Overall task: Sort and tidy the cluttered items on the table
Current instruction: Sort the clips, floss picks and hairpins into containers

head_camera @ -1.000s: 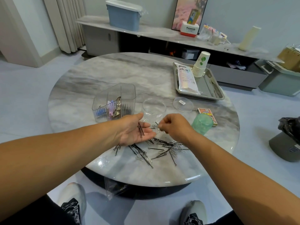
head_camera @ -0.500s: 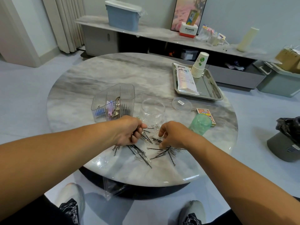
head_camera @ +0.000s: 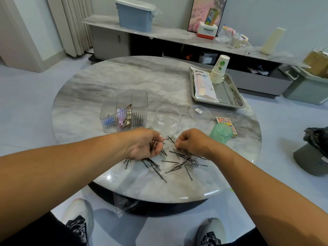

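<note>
Your left hand [head_camera: 142,146] is curling around a small bundle of black hairpins [head_camera: 153,145], probably so you are collecting them before dropping them into the ribbed organiser [head_camera: 124,110]. Your right hand [head_camera: 191,142] is pinching something small from the loose pile [head_camera: 177,164]; I cannot tell what. The pile is lying on the marble tabletop [head_camera: 124,77], beside a clear jar [head_camera: 167,119]. Behind, a low shelf [head_camera: 177,37] is running along the wall.

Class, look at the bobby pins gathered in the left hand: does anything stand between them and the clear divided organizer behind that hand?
Nothing visible does. The left hand grips a bundle of bobby pins, and the organizer stands just beyond it across bare tabletop. The round clear jar sits to the organizer's right, off that path.
</note>
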